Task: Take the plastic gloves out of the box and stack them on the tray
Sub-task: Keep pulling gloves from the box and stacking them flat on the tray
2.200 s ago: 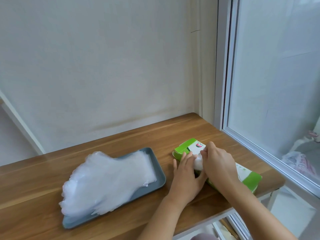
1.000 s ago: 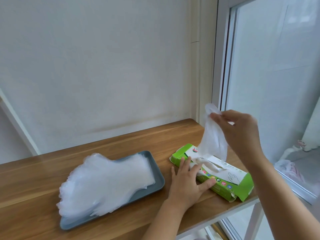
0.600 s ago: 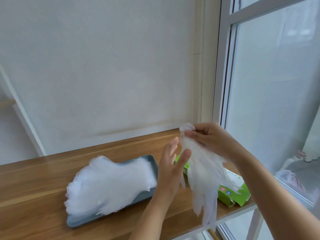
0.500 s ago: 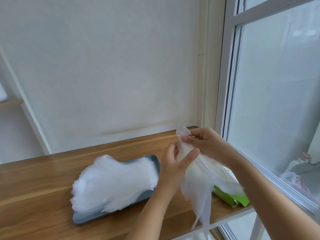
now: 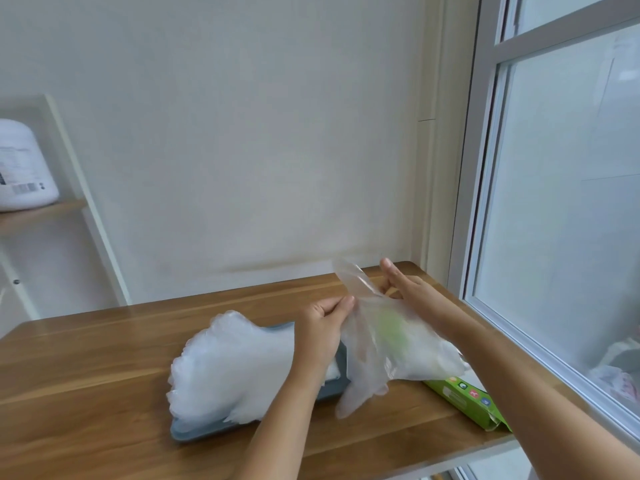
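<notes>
Near the front edge of the counter (image 5: pixel 86 358), on the gray tray (image 5: pixel 187 434): a big pile of gloves (image 5: pixel 235 362), hanging over the tray's left end. By the right front corner, the green box (image 5: pixel 467 403). Above both, one clear glove (image 5: pixel 381 341), held wide, likely to lay it flat on the pile. Left hand (image 5: pixel 322 327) pinching its edge with curled fingers, right hand (image 5: pixel 412 292) pinching near the cuff. Looks like open room above the pile.

— Where does the camera sit?
— On the person's head, a single wide view from the near side of the table (image 5: pixel 104 393).
— Facing?
— Forward and down, toward the wall (image 5: pixel 242 133), window (image 5: pixel 571 168) on the right.
— Near?
— Very: the left hand (image 5: pixel 322 327) and right hand (image 5: pixel 412 292), glove (image 5: pixel 381 341) between them, loom large, forearms leaving the bottom edge.
</notes>
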`<action>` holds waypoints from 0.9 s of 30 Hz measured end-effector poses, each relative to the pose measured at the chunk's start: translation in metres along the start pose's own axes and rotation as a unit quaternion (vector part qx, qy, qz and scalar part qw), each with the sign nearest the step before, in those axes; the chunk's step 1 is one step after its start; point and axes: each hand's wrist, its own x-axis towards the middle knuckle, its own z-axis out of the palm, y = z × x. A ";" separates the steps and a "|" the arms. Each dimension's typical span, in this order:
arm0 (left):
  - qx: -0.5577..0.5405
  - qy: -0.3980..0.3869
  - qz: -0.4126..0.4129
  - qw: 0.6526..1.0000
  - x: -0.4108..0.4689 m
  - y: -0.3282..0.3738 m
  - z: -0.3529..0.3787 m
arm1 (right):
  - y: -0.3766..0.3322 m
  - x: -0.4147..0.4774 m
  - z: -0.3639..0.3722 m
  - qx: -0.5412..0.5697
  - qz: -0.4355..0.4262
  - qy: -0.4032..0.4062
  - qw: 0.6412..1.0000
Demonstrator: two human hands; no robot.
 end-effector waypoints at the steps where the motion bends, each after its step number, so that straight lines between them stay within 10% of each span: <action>1: -0.003 -0.006 -0.006 1.000 0.001 -0.001 -0.001 | 0.004 0.002 0.001 -0.006 0.004 -0.003 1.000; 11: -0.030 0.025 -0.017 0.999 0.003 0.007 0.001 | 0.011 0.004 0.005 -0.023 -0.050 0.017 0.998; 15: -0.028 0.086 0.051 0.995 0.008 0.011 -0.017 | 0.036 0.018 -0.004 -0.256 0.021 0.142 0.956; 20: 0.132 0.095 0.151 0.975 0.007 0.023 -0.046 | 0.048 0.023 0.005 -0.455 -0.003 0.040 0.889; 23: 0.193 0.068 0.160 0.966 0.002 0.032 -0.056 | -0.004 0.006 0.010 -0.233 -0.099 0.075 0.965; 25: 0.201 0.051 0.157 0.965 -0.001 0.037 -0.061 | -0.045 -0.012 0.016 -0.040 -0.119 -0.092 0.988; 27: 0.197 0.040 0.150 0.968 -0.004 0.043 -0.067 | -0.067 -0.020 0.033 -0.083 -0.128 -0.228 0.962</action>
